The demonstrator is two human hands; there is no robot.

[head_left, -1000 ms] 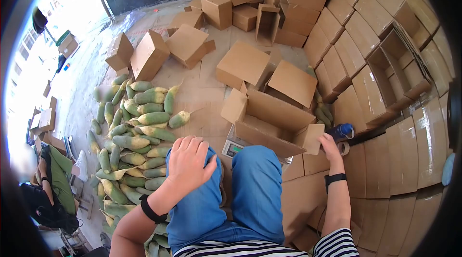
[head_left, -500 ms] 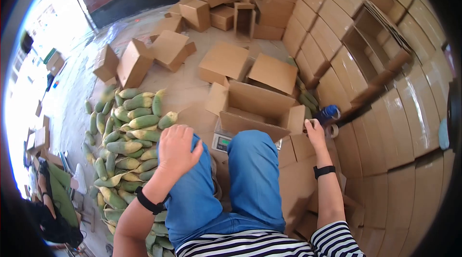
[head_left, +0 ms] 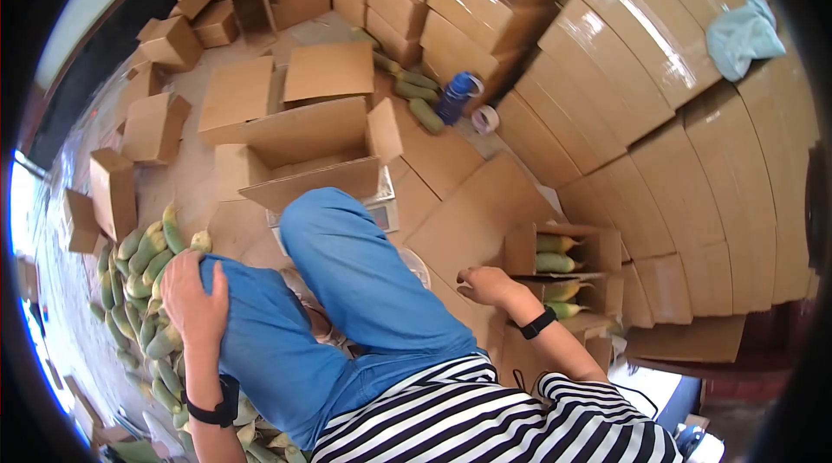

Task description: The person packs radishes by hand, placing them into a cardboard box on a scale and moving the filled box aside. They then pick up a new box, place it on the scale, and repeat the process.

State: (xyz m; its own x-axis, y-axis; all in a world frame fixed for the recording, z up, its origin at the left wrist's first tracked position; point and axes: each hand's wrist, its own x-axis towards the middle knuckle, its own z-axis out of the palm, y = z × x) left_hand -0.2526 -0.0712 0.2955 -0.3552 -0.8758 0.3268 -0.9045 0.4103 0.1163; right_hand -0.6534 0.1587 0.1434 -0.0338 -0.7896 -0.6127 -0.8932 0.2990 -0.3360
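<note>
My left hand (head_left: 193,297) rests on my knee in blue trousers, its fingers spread and nothing held. Beside it lies a heap of green and pale radishes (head_left: 147,324). My right hand (head_left: 487,285) hangs over the flat cardboard on the floor, fingers curled; whether something small is in them cannot be made out. Just right of it stands an open box (head_left: 614,277) with several green radishes (head_left: 555,262) inside. In front of my knees an open empty carton (head_left: 312,170) sits on a scale (head_left: 381,213).
Stacked cartons (head_left: 607,56) form a wall on the right. A blue bottle (head_left: 455,99) and a tape roll (head_left: 485,120) stand near its foot. Loose cartons (head_left: 152,129) lie at the left and back. A pale blue bag (head_left: 744,34) hangs at upper right.
The view has turned to the right, bringing the box of radishes into sight. My right hand has moved from beside the open carton back towards that box. My left hand stays on my knee.
</note>
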